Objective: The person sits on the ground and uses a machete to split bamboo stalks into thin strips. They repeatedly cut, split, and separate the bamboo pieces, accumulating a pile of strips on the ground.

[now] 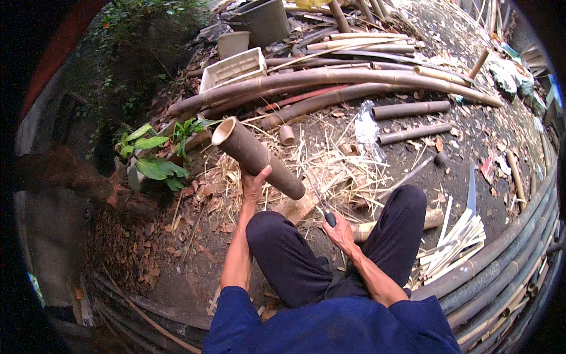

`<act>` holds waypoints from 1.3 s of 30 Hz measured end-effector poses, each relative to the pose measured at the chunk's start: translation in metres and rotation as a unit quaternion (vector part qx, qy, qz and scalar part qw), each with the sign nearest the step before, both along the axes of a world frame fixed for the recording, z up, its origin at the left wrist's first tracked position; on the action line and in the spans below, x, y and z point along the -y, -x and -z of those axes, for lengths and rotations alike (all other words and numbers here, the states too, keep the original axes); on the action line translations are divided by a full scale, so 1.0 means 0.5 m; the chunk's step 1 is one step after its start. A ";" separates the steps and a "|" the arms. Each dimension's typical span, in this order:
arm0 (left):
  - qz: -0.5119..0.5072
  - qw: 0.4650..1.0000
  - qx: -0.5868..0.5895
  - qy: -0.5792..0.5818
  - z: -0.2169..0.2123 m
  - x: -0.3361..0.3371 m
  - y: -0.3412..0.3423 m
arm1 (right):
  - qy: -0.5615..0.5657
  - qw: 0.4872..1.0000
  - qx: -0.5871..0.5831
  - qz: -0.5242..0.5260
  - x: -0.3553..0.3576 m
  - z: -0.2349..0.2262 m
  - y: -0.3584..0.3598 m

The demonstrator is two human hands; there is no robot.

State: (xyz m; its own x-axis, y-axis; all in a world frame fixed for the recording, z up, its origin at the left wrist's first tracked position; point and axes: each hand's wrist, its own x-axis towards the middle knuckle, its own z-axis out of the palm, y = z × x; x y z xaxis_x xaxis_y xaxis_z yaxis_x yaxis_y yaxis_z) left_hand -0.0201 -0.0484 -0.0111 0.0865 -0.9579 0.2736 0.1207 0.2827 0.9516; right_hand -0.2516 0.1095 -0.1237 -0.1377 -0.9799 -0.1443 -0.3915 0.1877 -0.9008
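A thick brown bamboo section point(259, 156) slants in front of me, its pale open end up at the left and its lower end above a wooden block point(299, 206). Around its underside, near the middle, my left hand point(253, 184) is closed. My right hand point(341, 230) grips a knife point(330, 219) by its dark handle, close to my right knee. The thin blade points up and away, near the lower end of the bamboo, and I cannot tell whether it touches. Pale bamboo shavings point(339, 177) litter the ground beyond both hands.
Long bamboo poles point(330, 76) lie across the far side, beside a pale crate point(236, 69) and a dark bucket point(262, 23). Split strips point(454, 245) and a saw point(471, 189) are at my right. More poles point(501, 265) line the right edge. A leafy plant point(156, 156) grows at left.
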 end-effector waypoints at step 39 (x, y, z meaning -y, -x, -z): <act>-0.139 0.981 0.010 -0.132 0.120 -0.227 -0.172 | 0.334 0.917 0.184 -0.121 0.034 -0.351 -0.150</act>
